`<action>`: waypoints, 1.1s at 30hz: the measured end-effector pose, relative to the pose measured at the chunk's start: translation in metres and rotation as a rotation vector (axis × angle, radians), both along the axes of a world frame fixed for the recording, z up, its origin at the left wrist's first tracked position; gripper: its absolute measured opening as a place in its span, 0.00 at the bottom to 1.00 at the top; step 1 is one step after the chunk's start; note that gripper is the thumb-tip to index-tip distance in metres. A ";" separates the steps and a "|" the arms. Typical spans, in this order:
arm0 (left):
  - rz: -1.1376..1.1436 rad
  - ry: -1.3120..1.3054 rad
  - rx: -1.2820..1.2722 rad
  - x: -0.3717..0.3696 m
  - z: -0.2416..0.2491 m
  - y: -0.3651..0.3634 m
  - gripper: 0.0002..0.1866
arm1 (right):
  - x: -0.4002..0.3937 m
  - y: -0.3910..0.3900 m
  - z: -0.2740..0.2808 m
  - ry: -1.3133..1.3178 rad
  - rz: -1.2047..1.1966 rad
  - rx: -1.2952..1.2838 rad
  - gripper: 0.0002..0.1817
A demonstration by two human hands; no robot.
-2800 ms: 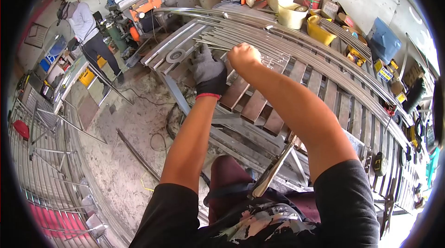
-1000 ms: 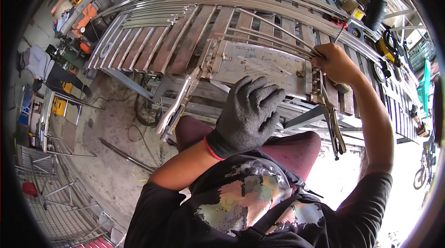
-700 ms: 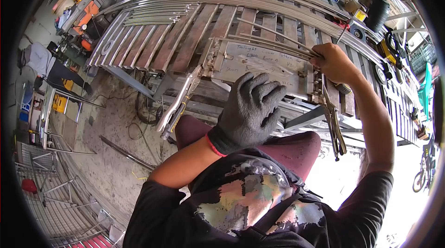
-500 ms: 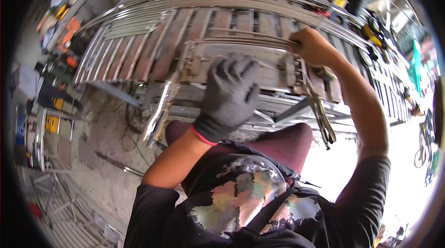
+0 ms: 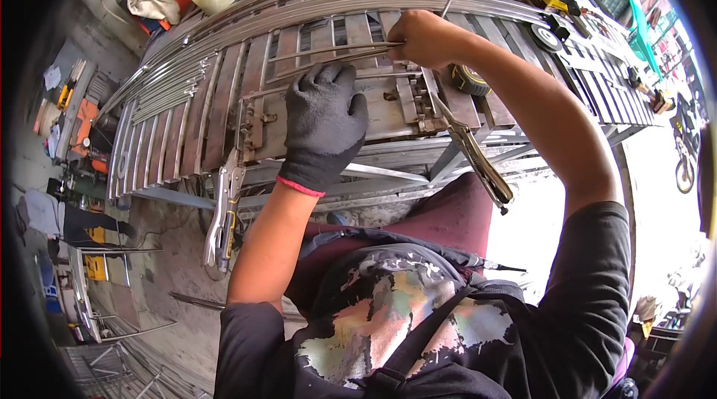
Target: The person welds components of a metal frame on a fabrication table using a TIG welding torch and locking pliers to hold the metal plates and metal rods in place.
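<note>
"While the right hand (image 5: 427, 37) clenches its fingers around rods (image 5: 306, 53), what is the left hand (image 5: 323, 111) doing?"

"Its gloved fingers curl above the plate (image 5: 381, 106), close to the rods; whether they grasp, one cannot tell."

"And the rods?"

"Along the plate's far edge, over the bench (image 5: 255, 63). The left clamp (image 5: 219, 216) and right clamp (image 5: 482, 167) jut past the front edge. A tape (image 5: 469, 80) crowds the right clamp; leftward, gaps open between slats (image 5: 217, 111)."

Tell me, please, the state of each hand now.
Grey-gloved left hand: palm hidden, grip cannot be told.
Bare right hand: closed, holding thin grey metal rods.
</note>
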State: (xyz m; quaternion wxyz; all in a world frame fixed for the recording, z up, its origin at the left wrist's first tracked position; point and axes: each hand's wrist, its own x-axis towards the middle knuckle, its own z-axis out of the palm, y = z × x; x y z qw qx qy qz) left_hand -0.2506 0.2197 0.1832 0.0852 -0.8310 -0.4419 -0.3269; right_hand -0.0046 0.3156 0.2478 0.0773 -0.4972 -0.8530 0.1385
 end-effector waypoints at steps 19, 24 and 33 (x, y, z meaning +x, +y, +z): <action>-0.012 0.107 0.145 0.016 -0.009 0.054 0.04 | 0.064 -0.041 0.021 0.288 -0.387 0.405 0.16; 0.031 0.080 -0.110 0.017 -0.008 0.043 0.10 | 0.092 -0.051 0.010 0.438 -0.542 0.462 0.17; 0.022 0.138 0.037 0.011 -0.025 0.038 0.28 | 0.088 -0.081 0.004 0.398 -0.540 0.444 0.18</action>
